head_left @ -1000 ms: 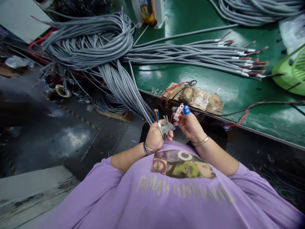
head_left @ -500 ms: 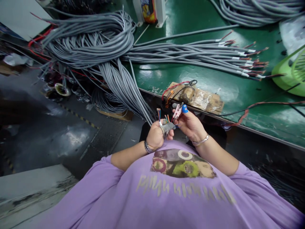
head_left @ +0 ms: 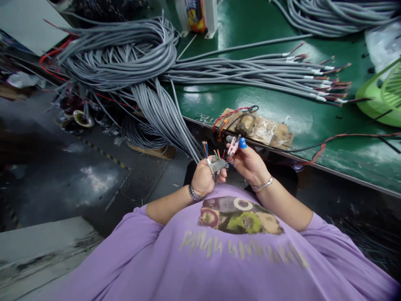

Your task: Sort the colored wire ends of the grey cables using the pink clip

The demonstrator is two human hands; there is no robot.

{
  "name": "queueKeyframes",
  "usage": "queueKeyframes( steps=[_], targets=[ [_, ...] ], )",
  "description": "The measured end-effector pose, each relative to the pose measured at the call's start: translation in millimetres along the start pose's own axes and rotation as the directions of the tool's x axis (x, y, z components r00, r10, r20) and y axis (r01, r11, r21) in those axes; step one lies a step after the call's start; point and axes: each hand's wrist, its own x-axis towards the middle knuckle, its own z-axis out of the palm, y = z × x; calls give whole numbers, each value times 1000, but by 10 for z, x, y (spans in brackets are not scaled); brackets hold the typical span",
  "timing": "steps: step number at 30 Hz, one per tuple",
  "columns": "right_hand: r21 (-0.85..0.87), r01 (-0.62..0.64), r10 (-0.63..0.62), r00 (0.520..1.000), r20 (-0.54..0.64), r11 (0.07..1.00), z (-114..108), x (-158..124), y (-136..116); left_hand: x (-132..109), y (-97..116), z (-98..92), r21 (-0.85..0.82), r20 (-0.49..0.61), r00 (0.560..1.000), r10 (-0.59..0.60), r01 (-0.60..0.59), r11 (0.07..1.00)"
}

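Note:
Near the middle, before the purple shirt, my left hand (head_left: 203, 177) is closed on the end of a grey cable, mostly hidden by the fingers. Thin coloured wires (head_left: 205, 149) stand up from its grip, and others splay between the hands. Grey wrapping covers the left thumb. My right hand (head_left: 253, 166), just to the right, pinches a small pink clip-like tool (head_left: 233, 146). Its thumb wears a blue finger cover (head_left: 242, 143). A thin blue wire stretches from the left fingertips to the right hand.
Grey cables (head_left: 122, 62) lie coiled on the green table (head_left: 197, 100), their stripped ends (head_left: 328, 83) fanned rightward. At the table's edge sits a worn wooden block (head_left: 266, 131) with a soldering-like lump and wires. A green fan-like thing (head_left: 384, 94) stands at right; more cable hangs toward the floor.
My left hand has turned slightly, its thumb and the coloured wires shifting a little left. The right hand still pinches the pink tool, almost unmoved.

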Motion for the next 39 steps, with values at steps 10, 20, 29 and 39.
queueKeyframes(
  steps=[10, 20, 29, 39],
  targets=[
    [-14, 18, -18, 1000, 17, 1000, -2, -11, 9, 11, -24, 3, 29, 6, 1000, -3, 3, 1000],
    [-7, 21, -21, 999, 24, 1000, -22, 6, 34, 31, -53, -1, 63, -10, 1000, -16, 16, 998],
    [-39, -80, 83, 993, 86, 996, -14, -20, -27, -55, -42, -43, 62, 15, 999, 44, -45, 997],
    [-79, 163, -153, 981, 118, 983, -62, 0, 53, -51, 42, 0, -66, -17, 1000, -13, 12, 998]
  ],
)
